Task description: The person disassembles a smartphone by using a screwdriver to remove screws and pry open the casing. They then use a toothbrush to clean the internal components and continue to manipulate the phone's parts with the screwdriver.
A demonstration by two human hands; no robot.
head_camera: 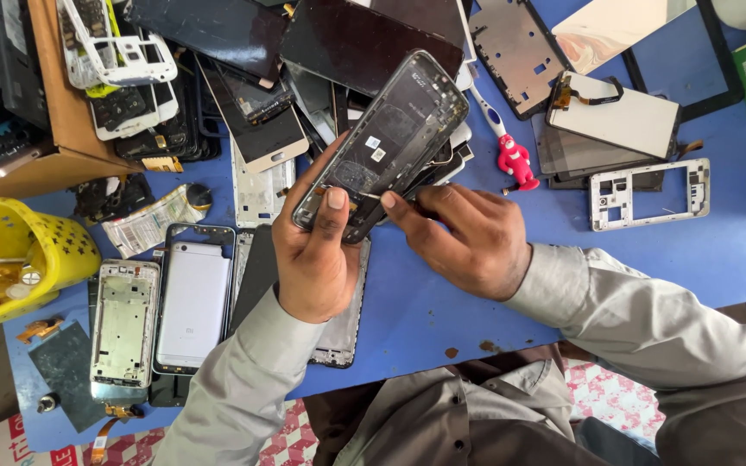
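Note:
My left hand (314,259) grips the lower end of an opened black phone body (390,129), held tilted above the blue table (442,311). Its thumb presses on the phone's inner face. My right hand (468,237) pinches a thin metal tool (363,195) whose tip touches the phone's lower inside edge. Both sleeves are grey.
Phone frames, screens and back covers lie scattered: a silver frame (124,321) and a white phone back (193,304) at the left, a white frame (649,194) and a screen (619,116) at the right. A yellow basket (53,250) sits far left. A toothbrush with a red figure handle (515,160) lies behind.

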